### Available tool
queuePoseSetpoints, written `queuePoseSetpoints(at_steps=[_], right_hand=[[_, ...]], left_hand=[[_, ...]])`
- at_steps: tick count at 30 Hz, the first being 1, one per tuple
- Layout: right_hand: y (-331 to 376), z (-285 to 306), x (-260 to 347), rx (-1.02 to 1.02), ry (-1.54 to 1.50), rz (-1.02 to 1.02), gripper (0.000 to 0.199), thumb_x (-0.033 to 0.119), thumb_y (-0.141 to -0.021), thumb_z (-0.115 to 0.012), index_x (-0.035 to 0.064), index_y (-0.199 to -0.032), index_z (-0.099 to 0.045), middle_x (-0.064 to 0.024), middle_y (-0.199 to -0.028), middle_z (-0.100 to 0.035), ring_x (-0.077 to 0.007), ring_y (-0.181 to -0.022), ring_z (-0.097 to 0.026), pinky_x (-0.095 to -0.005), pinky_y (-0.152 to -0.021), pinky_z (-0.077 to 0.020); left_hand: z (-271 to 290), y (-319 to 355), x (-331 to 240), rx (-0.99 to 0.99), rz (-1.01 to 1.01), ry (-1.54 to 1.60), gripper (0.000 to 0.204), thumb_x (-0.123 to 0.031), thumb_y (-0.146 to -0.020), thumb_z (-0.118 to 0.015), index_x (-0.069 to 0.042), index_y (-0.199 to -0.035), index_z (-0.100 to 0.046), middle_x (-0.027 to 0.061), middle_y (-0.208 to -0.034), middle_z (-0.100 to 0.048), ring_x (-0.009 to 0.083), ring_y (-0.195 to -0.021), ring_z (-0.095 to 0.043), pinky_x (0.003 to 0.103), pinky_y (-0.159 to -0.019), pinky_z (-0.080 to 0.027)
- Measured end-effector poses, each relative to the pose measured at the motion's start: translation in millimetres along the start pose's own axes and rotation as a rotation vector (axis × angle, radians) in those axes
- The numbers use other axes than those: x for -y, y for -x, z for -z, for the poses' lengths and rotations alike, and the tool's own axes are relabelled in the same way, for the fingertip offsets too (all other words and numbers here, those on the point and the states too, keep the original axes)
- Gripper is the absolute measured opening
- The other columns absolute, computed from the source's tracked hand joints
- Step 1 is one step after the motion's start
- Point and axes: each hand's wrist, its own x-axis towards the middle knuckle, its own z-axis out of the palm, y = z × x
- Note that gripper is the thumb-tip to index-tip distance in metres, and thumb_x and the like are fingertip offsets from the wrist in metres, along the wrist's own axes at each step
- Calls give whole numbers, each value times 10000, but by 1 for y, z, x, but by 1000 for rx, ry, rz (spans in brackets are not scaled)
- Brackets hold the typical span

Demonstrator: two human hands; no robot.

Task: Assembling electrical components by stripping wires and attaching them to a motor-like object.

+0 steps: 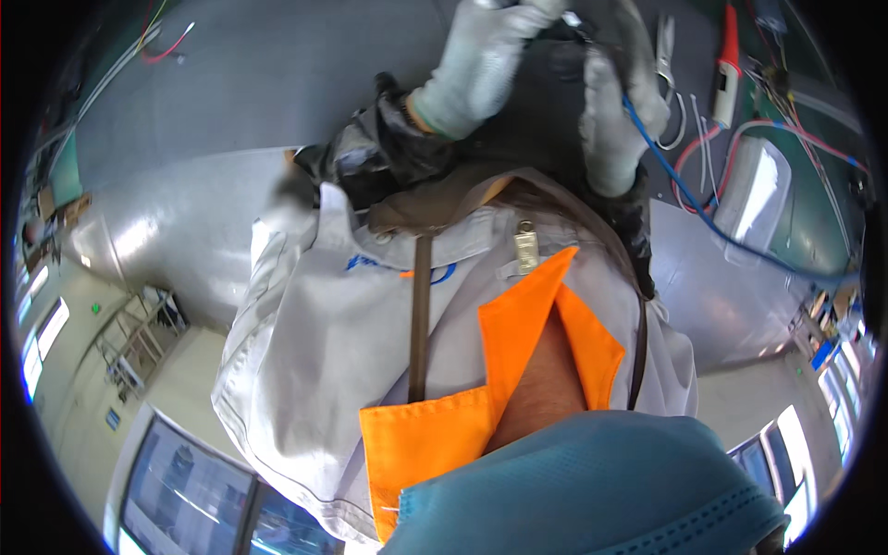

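Observation:
My left hand (pixel 472 74), in a pale grey glove, reaches the top edge of the view, where its fingers are bent together and partly cut off. They close on something small, dark and shiny (pixel 573 23) between the two hands, too unclear to name. My right hand (pixel 615 120), gloved alike, is closed around a blue cable (pixel 668 166). From that hand the cable runs down and away to the right rim. Beside the right hand lie metal scissors (pixel 665 46) and thin white cable ties (pixel 700 139).
A red and white pen-shaped tool (pixel 729 74) lies right of the scissors on the dark grey table (pixel 250 83). Nearby are a clear plastic piece (pixel 754 194), a pinkish-red cable (pixel 683 176) and loose wires. A thin red lead (pixel 171 51) lies at the far left.

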Motion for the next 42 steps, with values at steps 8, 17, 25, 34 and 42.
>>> queuePoseSetpoints(at_steps=[8, 17, 25, 34, 42], right_hand=[[-60, 100, -40, 98, 748, 80, 591, 148, -848, -754, 41, -1406, -588, -210, -1254, -688, -362, -1130, -679, -426, -949, -544], [-83, 161, -158, -47, 460, -266, 439, 147, -926, -694, -1, -1337, -650, -205, -1171, -726, -292, -962, -723, -371, -864, -568], [-170, -5, -77, 362, -105, -255, 398, -13, -884, -716, -60, -1278, -682, -137, -1197, -721, -173, -1039, -702, -255, -948, -547], [-212, -57, -118, 468, -128, -520, 281, 64, -839, -792, 10, -1115, -777, -60, -1043, -781, -114, -930, -704, -270, -873, -561], [-162, 39, -68, 209, 329, -125, 334, 246, -846, -819, 62, -1121, -774, -152, -995, -765, -235, -900, -745, -297, -823, -561]], left_hand=[[54, -10, 9, 128, -153, 175, 302, -182, -1078, -492, 33, -1252, -615, 165, -1283, -667, 262, -1131, -656, 357, -999, -519], [119, 6, 19, -146, -377, -559, 322, -51, -1002, -545, 65, -1296, -602, 213, -1312, -639, 319, -1203, -652, 442, -1059, -547], [136, 43, -40, -410, -685, -961, 417, -20, -947, -465, 3, -1329, -631, 184, -1187, -709, 291, -1051, -698, 353, -926, -559], [104, 27, -22, -195, -835, -790, 398, -37, -1007, -426, -1, -1368, -590, 249, -1259, -658, 361, -1076, -671, 424, -952, -546], [107, 9, -10, -140, -785, -1130, 587, -394, -1059, -363, 67, -1301, -635, 232, -1288, -661, 330, -1144, -640, 414, -1008, -479]])
